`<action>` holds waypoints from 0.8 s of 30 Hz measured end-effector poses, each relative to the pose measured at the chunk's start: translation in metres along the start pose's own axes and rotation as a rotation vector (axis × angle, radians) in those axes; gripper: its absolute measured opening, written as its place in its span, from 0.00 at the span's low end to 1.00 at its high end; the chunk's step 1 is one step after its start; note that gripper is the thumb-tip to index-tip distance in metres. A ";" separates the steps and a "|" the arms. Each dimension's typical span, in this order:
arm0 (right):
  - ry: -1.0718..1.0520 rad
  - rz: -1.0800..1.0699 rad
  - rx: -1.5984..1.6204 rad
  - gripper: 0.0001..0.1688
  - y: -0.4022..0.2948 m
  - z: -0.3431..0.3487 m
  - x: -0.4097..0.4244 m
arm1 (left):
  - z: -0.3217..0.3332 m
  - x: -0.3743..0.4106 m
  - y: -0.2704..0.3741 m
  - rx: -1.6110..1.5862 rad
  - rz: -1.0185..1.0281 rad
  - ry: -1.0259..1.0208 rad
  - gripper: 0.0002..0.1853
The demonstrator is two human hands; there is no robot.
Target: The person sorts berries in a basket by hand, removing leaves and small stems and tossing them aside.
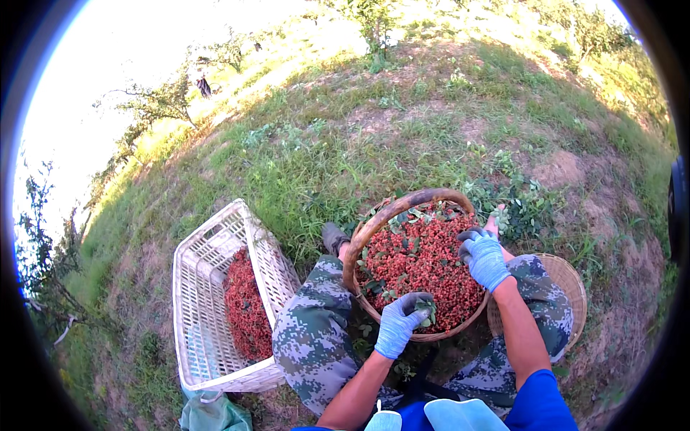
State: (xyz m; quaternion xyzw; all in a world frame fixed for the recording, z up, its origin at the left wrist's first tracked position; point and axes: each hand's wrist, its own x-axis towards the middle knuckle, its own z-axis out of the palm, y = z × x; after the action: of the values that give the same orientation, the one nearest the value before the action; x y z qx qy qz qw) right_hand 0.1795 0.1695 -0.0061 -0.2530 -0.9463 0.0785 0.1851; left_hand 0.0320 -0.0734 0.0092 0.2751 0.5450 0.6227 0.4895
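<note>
A round wicker basket with a thick bent-wood handle point(386, 215) stands between my knees. Small red berries in clusters point(426, 264) fill it nearly to the rim, with green leaves mixed in. My left hand point(403, 318), in a blue glove with a dark palm, is over the basket's near rim, its fingers closed on some green leaves point(427, 312). At the basket's right side, my right hand point(483, 256), gloved alike, reaches over the berries with bent fingers. Its fingertips are partly hidden, and whether they pinch anything cannot be made out.
Left of my leg stands a white slatted plastic crate point(202, 301), partly filled with red berry clusters point(245, 310). A shallow woven basket point(566, 291) lies by my right knee. A green bag point(215, 414) is below the crate. Loose leafy sprigs point(520, 207) lie on the grassy slope.
</note>
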 end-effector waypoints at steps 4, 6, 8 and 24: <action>0.171 0.076 0.164 0.10 0.000 0.000 0.004 | -0.004 0.003 0.000 0.054 0.050 0.004 0.17; 0.237 0.118 0.233 0.11 0.007 0.000 0.003 | 0.006 0.006 0.005 0.040 0.049 0.021 0.14; 0.189 0.100 0.377 0.07 0.000 -0.012 0.007 | 0.004 0.001 0.010 0.067 0.014 0.006 0.15; -0.077 -0.028 0.127 0.07 0.011 -0.019 0.001 | 0.015 -0.006 0.009 0.245 -0.042 -0.287 0.15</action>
State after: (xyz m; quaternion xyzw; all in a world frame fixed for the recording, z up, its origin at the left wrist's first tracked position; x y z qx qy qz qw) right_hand 0.1908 0.1802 0.0090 -0.2244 -0.9493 0.1452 0.1653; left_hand 0.0445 -0.0725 0.0230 0.4073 0.5470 0.4956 0.5379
